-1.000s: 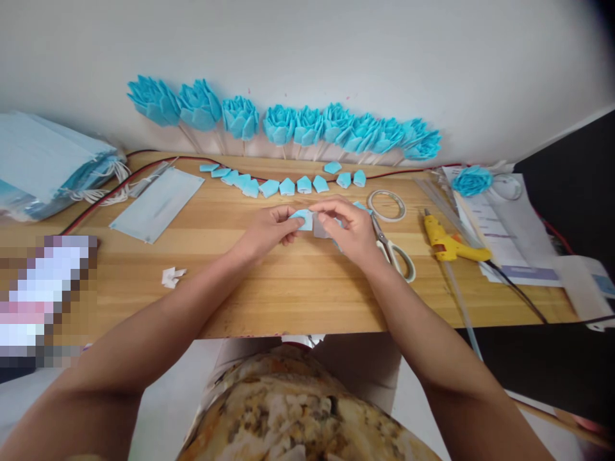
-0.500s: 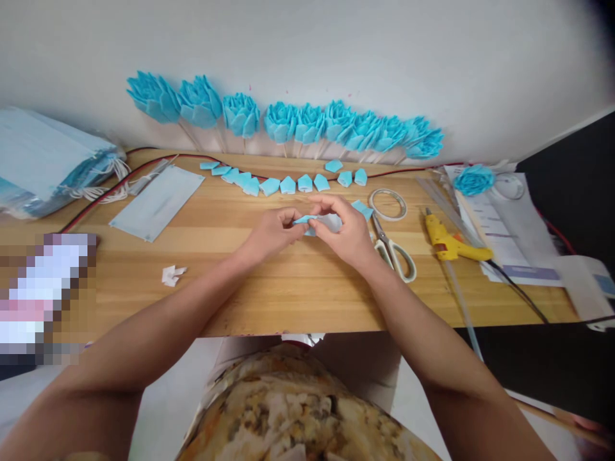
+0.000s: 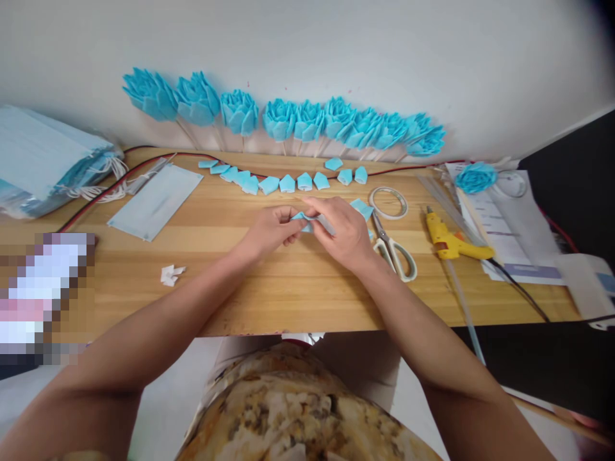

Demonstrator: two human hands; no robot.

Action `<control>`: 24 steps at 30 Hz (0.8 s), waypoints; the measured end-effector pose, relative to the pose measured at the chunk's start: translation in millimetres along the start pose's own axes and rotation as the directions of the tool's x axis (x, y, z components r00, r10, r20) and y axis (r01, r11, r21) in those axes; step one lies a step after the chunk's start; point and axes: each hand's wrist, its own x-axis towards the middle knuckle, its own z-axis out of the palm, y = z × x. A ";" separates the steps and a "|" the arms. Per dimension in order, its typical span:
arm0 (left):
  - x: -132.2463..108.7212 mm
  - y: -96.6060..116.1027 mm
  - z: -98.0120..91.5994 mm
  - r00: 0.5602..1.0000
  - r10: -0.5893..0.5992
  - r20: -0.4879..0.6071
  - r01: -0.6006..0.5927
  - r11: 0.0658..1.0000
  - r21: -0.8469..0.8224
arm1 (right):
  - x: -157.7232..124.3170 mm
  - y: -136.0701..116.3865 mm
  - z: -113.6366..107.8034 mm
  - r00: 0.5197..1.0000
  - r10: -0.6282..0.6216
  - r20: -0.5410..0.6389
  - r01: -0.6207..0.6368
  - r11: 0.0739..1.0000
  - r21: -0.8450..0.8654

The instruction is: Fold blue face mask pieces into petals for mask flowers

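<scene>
My left hand (image 3: 271, 229) and my right hand (image 3: 343, 234) meet over the middle of the wooden table (image 3: 269, 288). Both pinch a small light-blue folded piece (image 3: 305, 221) between their fingertips. The right hand's fingers press along the fold, partly hiding it. A row of several similar blue folded pieces (image 3: 287, 183) lies just behind the hands. Another blue piece (image 3: 361, 208) rests beside my right hand.
Several blue paper flowers (image 3: 283, 115) lean on the wall. Scissors (image 3: 394, 250), a tape ring (image 3: 388, 202) and a yellow glue gun (image 3: 449, 240) lie to the right. A flat face mask (image 3: 156, 202), a mask stack (image 3: 43, 160) and white scraps (image 3: 172, 275) sit on the left.
The piece, held flatter and wider a second ago, is now folded narrower, and my right fingers have slid over its top. The hands stayed in the same spot.
</scene>
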 end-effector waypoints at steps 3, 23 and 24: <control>0.7 -1.0 -0.6 1.000 0.010 -0.003 -0.010 0.999 -0.047 | 0.3 -0.5 -0.9 1.000 -0.006 0.012 0.007 1.000 -0.023; 7.0 -9.8 -4.2 0.999 0.043 -0.024 -0.047 0.977 -0.206 | 1.5 -4.0 -2.9 0.997 -0.078 -0.013 0.078 0.996 -0.039; 7.0 -9.9 -4.5 0.999 0.041 -0.033 -0.047 0.979 -0.200 | 1.2 -4.9 -2.6 0.999 -0.046 -0.027 0.046 0.999 0.001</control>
